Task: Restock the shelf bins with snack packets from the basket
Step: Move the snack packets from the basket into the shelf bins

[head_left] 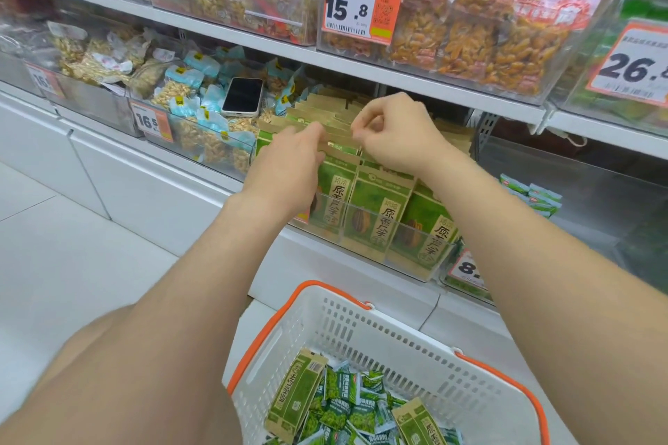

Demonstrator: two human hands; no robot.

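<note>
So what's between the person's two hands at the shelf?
Head view: brown tops of green packets standing in the clear bin, between left hand and right hand.

The bins are clear, glossy plastic. At centre, the green packets look like matt brown paper with green printed fronts. At the bottom, the basket is white slotted plastic with a smooth orange rim, and the small packets inside it are shiny film. At centre left, the phone has a glossy black face. At upper right, the bags are shiny clear film.
</note>
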